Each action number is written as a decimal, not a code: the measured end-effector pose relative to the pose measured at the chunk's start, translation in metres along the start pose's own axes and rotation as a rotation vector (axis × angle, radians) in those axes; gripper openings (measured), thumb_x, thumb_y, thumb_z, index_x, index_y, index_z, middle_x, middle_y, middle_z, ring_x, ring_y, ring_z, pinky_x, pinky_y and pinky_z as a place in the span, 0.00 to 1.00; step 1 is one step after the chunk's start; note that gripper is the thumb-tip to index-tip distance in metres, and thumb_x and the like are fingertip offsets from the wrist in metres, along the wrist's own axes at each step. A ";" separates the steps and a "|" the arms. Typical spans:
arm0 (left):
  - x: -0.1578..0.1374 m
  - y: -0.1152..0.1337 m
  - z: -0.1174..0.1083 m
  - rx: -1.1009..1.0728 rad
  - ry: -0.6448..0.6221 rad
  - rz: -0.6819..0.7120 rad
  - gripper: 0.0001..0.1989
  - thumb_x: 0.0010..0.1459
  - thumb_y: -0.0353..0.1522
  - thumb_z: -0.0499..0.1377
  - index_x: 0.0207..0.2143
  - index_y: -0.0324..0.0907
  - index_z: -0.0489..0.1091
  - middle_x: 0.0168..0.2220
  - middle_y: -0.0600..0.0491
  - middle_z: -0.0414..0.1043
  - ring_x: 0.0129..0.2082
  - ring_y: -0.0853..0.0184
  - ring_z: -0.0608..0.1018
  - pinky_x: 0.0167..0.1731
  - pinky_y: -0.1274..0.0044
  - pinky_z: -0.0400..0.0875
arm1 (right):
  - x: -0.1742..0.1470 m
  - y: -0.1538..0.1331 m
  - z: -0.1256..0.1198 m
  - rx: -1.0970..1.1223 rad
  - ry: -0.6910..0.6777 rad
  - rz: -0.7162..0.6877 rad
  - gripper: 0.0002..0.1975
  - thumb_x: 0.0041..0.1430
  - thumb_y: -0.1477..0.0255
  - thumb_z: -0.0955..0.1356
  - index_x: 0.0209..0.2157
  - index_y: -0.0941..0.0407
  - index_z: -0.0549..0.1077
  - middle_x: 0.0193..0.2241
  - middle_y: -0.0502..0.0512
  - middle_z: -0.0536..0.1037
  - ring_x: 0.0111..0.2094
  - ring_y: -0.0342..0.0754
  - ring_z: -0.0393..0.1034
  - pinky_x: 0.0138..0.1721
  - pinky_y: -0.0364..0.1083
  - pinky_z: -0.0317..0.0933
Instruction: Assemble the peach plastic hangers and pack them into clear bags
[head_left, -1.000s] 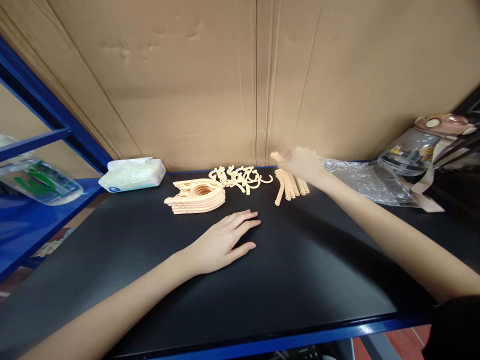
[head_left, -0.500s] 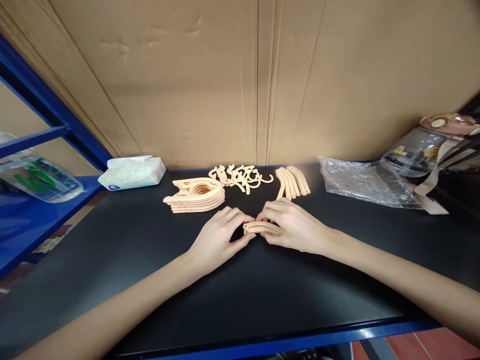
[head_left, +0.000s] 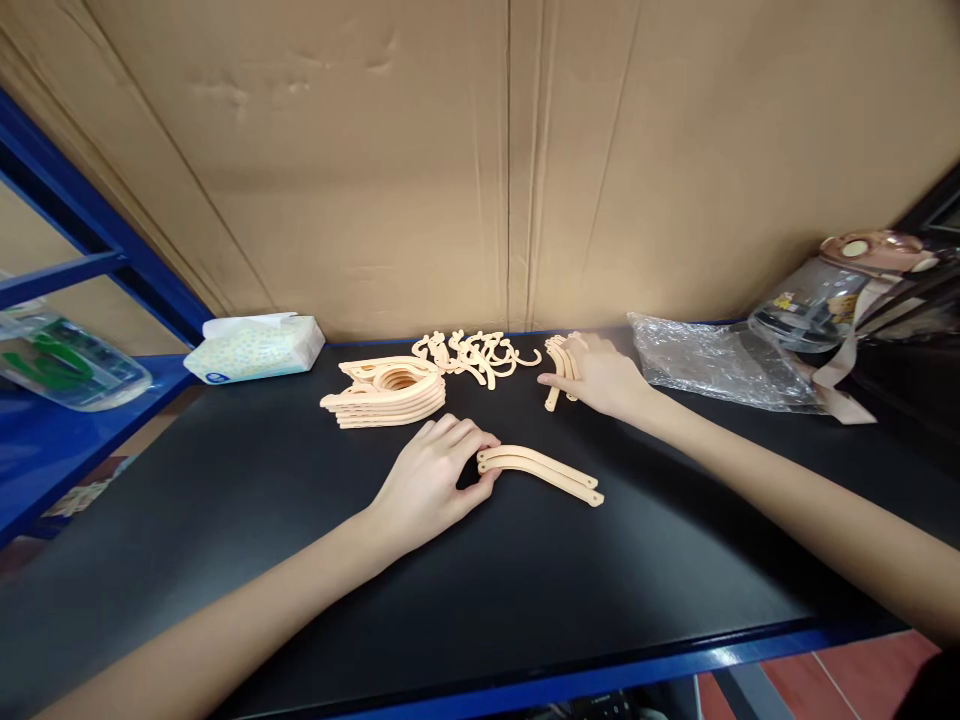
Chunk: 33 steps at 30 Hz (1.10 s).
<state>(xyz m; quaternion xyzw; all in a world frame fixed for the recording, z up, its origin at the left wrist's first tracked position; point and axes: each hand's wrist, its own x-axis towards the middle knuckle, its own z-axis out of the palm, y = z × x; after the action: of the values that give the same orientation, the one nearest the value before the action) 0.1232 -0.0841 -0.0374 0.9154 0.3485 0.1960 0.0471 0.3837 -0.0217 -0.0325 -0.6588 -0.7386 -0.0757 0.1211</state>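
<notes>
My left hand pinches the left ends of two curved beige plastic hanger arms, which lie nested side by side with holes at their ends. Reaching to the back of the table, my right hand rests over a group of similar loose hanger arms. Its thumb stretches out to the left, apart from the fingers, which partly cover the pieces. Left of that group lies a heap of beige hanger hooks. A stack of beige hanger pieces stands beyond my left hand.
On the black table a tissue pack lies at the back left. A clear plastic bag and a strapped drinking bottle are at the right. Cardboard walls the back; a blue frame stands left.
My right hand has let go of the two hanger arms and moved back and right to the loose group. The left hand still holds the pair's left ends.
</notes>
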 end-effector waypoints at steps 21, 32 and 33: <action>-0.001 -0.008 0.003 -0.081 0.011 -0.018 0.16 0.61 0.32 0.56 0.52 0.42 0.63 0.38 0.53 0.71 0.40 0.62 0.71 0.42 0.69 0.66 | 0.015 -0.010 -0.003 0.023 -0.098 0.264 0.27 0.56 0.58 0.66 0.50 0.61 0.61 0.48 0.68 0.70 0.50 0.62 0.64 0.41 0.53 0.63; -0.001 -0.008 0.002 -0.042 -0.013 -0.013 0.07 0.62 0.33 0.56 0.43 0.42 0.67 0.39 0.53 0.71 0.39 0.63 0.70 0.41 0.70 0.63 | 0.007 -0.020 -0.016 -0.024 0.022 0.050 0.22 0.61 0.58 0.64 0.46 0.63 0.67 0.46 0.69 0.72 0.49 0.63 0.63 0.47 0.55 0.57; -0.001 -0.008 0.002 -0.038 -0.014 -0.013 0.07 0.62 0.32 0.56 0.42 0.42 0.67 0.39 0.53 0.71 0.40 0.63 0.70 0.41 0.70 0.63 | -0.003 -0.021 -0.021 0.022 0.058 -0.101 0.19 0.62 0.60 0.63 0.46 0.61 0.69 0.45 0.66 0.73 0.48 0.60 0.64 0.48 0.55 0.57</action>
<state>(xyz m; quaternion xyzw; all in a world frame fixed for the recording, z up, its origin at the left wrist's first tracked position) 0.1181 -0.0787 -0.0412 0.9133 0.3505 0.1958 0.0681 0.3648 -0.0326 -0.0127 -0.6169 -0.7679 -0.0926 0.1457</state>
